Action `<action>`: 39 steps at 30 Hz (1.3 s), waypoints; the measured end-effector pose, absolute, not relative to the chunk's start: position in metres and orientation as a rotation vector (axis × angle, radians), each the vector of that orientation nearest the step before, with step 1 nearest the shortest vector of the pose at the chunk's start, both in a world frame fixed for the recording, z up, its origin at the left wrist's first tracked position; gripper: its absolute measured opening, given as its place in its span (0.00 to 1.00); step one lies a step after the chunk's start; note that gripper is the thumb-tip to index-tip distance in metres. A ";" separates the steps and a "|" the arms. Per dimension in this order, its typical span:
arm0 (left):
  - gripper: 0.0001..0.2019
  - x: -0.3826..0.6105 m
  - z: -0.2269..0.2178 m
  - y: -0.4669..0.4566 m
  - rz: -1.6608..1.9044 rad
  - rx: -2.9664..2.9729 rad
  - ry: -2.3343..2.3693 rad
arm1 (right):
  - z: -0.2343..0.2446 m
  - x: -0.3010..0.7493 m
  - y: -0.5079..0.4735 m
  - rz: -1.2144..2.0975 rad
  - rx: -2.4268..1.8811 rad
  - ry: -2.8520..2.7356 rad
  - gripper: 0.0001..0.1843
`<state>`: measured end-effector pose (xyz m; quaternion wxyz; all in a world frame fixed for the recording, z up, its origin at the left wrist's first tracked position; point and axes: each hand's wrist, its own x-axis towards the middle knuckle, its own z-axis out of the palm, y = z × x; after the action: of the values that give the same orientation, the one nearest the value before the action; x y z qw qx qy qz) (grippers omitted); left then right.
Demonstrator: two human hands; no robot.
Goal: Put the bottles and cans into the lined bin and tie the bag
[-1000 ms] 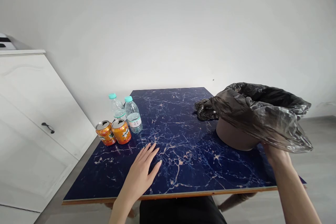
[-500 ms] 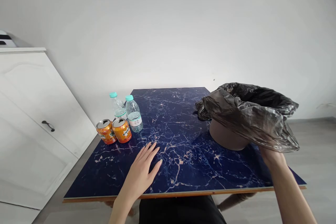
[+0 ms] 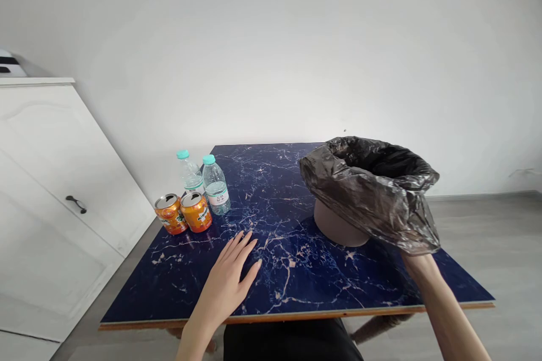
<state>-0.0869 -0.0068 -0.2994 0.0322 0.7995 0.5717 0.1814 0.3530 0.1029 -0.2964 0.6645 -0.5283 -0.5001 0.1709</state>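
My left hand (image 3: 232, 271) lies flat on the blue marbled table (image 3: 279, 287), fingers stretched out, holding nothing. At the right, a grey-brown trash can (image 3: 339, 225) is lined with a black plastic bag (image 3: 372, 197) folded over its rim. The can is tilted toward the left. My right hand (image 3: 419, 268) is at the can's near right side, its fingers hidden under the bag, so their grip does not show. Ahead of my left hand stand two orange soda cans (image 3: 196, 213) with opened tops. Behind them are two clear water bottles (image 3: 217, 186) with turquoise caps.
A white cabinet (image 3: 55, 192) with a dark handle stands at the left, beside the table. A white wall (image 3: 271, 56) rises behind the table's far edge. Grey floor (image 3: 486, 237) shows at the right.
The trash can with its bag has moved left across the table, along with my right hand. My left hand, the soda cans and the bottles have stayed in place.
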 end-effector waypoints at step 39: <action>0.29 -0.092 -0.304 -0.005 0.591 2.475 1.755 | -0.253 0.275 0.066 0.493 -1.168 -1.094 0.19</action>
<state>-0.0921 -0.0051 -0.3045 0.0253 0.8005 0.5675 0.1911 0.2751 0.0658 -0.2534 0.6695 -0.5181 -0.4852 0.2189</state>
